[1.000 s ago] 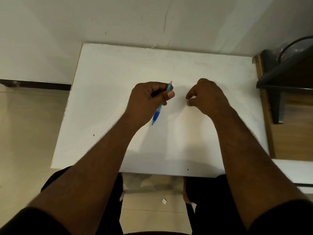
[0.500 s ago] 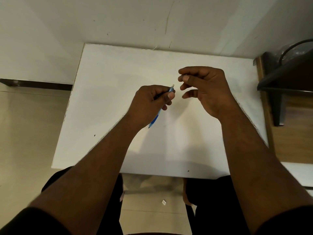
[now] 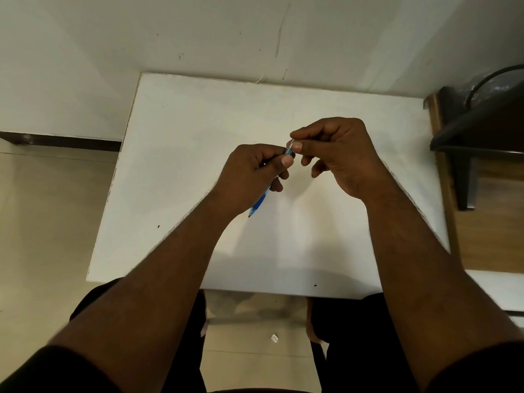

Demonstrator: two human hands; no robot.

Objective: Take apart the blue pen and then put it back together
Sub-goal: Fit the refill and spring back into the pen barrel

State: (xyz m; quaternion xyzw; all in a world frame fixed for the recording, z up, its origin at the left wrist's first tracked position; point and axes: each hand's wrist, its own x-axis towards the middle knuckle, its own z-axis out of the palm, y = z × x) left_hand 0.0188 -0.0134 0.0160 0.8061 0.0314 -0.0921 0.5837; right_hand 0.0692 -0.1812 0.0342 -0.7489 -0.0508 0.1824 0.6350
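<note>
Blue pen (image 3: 259, 203) | left hand (image 3: 249, 177) fisted around barrel | right hand (image 3: 337, 154) pinching its top

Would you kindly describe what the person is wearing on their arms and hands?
Both forearms are bare; dark, apparently black sleeves sit up near the elbows at the frame's bottom corners. The left hand and right hand show no gloves, rings or watch.

Setting: plain indoor room, likely a home or small office; exact kind unclear. White table (image 3: 198, 137) pushed against a scuffed off-white wall (image 3: 226, 32); beige tiled floor (image 3: 42, 222) with dark skirting (image 3: 62, 140) at wall base; wooden unit (image 3: 493, 236) at right holding a dark object (image 3: 482, 123), identity unclear; small white scrap (image 3: 274, 338) on floor under table.
</note>
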